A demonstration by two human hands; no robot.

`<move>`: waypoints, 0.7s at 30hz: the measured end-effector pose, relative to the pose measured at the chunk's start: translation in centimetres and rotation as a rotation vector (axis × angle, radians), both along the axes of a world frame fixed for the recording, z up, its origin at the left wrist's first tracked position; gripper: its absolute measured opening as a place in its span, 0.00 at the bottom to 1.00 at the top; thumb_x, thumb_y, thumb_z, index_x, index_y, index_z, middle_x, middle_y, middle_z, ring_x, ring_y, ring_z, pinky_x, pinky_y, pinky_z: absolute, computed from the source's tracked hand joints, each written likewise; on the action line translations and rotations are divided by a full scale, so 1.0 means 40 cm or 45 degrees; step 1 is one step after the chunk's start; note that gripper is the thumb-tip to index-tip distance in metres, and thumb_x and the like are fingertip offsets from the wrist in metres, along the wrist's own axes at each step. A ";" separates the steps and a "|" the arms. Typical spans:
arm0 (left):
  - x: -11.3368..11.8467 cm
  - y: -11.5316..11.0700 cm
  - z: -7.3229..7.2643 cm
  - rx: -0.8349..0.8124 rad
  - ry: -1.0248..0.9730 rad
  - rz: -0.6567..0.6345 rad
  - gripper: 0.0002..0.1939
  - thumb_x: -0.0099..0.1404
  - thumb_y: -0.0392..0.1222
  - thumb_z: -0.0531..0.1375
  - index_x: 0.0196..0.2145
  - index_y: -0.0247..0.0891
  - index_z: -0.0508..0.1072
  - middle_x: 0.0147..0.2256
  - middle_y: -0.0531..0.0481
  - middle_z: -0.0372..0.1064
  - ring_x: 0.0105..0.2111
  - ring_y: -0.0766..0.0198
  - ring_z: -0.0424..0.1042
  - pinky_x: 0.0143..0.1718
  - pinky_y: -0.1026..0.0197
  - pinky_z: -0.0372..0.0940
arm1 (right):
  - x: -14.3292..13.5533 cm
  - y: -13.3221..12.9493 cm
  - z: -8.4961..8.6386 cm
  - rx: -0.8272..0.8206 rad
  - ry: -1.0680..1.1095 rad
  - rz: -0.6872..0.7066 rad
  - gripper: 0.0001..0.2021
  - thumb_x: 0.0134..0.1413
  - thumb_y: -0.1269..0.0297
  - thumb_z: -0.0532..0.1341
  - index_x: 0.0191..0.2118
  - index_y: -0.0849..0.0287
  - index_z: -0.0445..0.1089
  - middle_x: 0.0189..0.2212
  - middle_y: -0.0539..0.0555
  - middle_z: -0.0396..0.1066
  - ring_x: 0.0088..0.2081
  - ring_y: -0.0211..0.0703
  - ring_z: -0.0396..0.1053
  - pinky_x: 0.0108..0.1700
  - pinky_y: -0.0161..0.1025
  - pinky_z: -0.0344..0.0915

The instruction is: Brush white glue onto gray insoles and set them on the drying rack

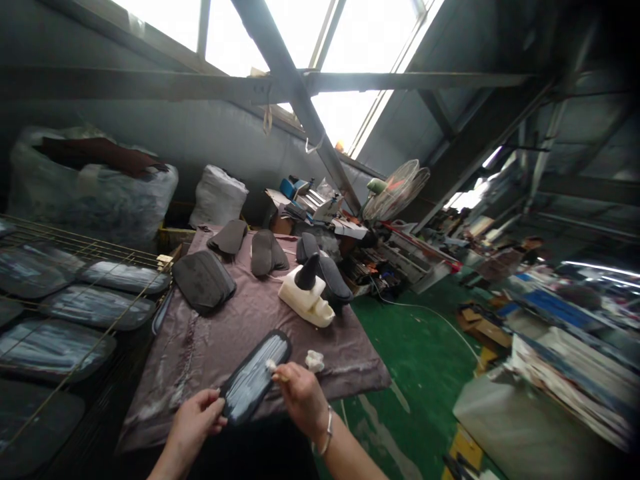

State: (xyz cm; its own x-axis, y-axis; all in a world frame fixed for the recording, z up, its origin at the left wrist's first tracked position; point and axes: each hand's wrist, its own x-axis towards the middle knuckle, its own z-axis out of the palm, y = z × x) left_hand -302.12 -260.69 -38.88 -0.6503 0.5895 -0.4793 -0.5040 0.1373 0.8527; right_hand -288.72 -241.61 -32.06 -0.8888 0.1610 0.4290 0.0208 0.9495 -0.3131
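My left hand (197,419) pinches the near end of a dark oval pad (254,381), tilted over the cloth-covered table (235,337). Streaks of white, glue-like paste cover most of the pad's upper face. In my right hand (303,399) is a small brush (271,366), its whitened tip against the paste; most of the handle is hidden by the fingers. Right of the pad lies a crumpled white lump (315,361). Behind it stands a cream plastic container (304,305) with a black cone (307,272) on top.
Stacked grey pads (205,280) lie towards the table's back, with more dark pads (333,277) beside the container. On the left, a wire rack (95,252) bears several paste-streaked pads (97,307). A fan (397,190) stands beyond; a person (507,260) is far right.
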 end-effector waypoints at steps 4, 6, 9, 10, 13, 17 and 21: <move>-0.002 0.003 -0.020 -0.006 -0.014 -0.011 0.20 0.43 0.48 0.66 0.31 0.31 0.71 0.22 0.49 0.70 0.22 0.61 0.72 0.23 0.64 0.65 | -0.024 0.044 0.008 -0.001 0.144 -0.136 0.08 0.63 0.70 0.49 0.43 0.61 0.64 0.31 0.56 0.67 0.35 0.44 0.67 0.38 0.40 0.65; -0.004 0.005 -0.037 -0.001 0.006 -0.021 0.20 0.43 0.49 0.66 0.31 0.31 0.71 0.22 0.50 0.70 0.23 0.61 0.72 0.23 0.64 0.65 | -0.040 0.063 0.006 0.077 0.144 -0.180 0.09 0.63 0.69 0.48 0.42 0.61 0.65 0.31 0.57 0.67 0.34 0.45 0.67 0.37 0.40 0.66; -0.007 0.008 -0.058 -0.003 0.020 -0.035 0.19 0.44 0.49 0.66 0.30 0.32 0.70 0.22 0.50 0.70 0.23 0.61 0.72 0.22 0.64 0.64 | -0.052 0.049 -0.004 0.184 0.020 -0.095 0.09 0.63 0.68 0.49 0.39 0.61 0.65 0.29 0.56 0.67 0.32 0.45 0.67 0.35 0.40 0.65; -0.007 0.008 -0.062 -0.004 0.014 -0.039 0.19 0.45 0.48 0.66 0.30 0.31 0.70 0.22 0.50 0.69 0.22 0.61 0.72 0.22 0.64 0.64 | -0.055 0.040 -0.006 0.196 -0.015 -0.051 0.09 0.63 0.68 0.49 0.39 0.60 0.65 0.28 0.55 0.67 0.32 0.44 0.67 0.35 0.39 0.65; -0.008 0.007 -0.064 0.013 0.003 -0.046 0.19 0.45 0.48 0.66 0.30 0.31 0.70 0.22 0.50 0.69 0.22 0.62 0.72 0.22 0.65 0.64 | -0.064 0.029 -0.006 0.175 0.029 -0.009 0.08 0.63 0.68 0.49 0.42 0.61 0.64 0.30 0.56 0.68 0.33 0.44 0.67 0.36 0.40 0.65; -0.007 0.004 -0.055 0.010 0.021 -0.058 0.20 0.47 0.49 0.65 0.32 0.31 0.70 0.24 0.50 0.70 0.24 0.62 0.72 0.23 0.64 0.65 | -0.083 0.044 -0.002 0.211 0.110 -0.128 0.10 0.63 0.69 0.48 0.42 0.63 0.64 0.31 0.58 0.68 0.33 0.46 0.67 0.36 0.41 0.66; -0.007 0.004 -0.050 0.006 -0.010 -0.062 0.21 0.44 0.50 0.67 0.31 0.31 0.70 0.22 0.50 0.69 0.23 0.62 0.72 0.23 0.65 0.65 | -0.086 -0.003 -0.011 0.277 -0.078 0.065 0.09 0.63 0.68 0.49 0.37 0.60 0.66 0.27 0.55 0.67 0.31 0.44 0.66 0.34 0.39 0.65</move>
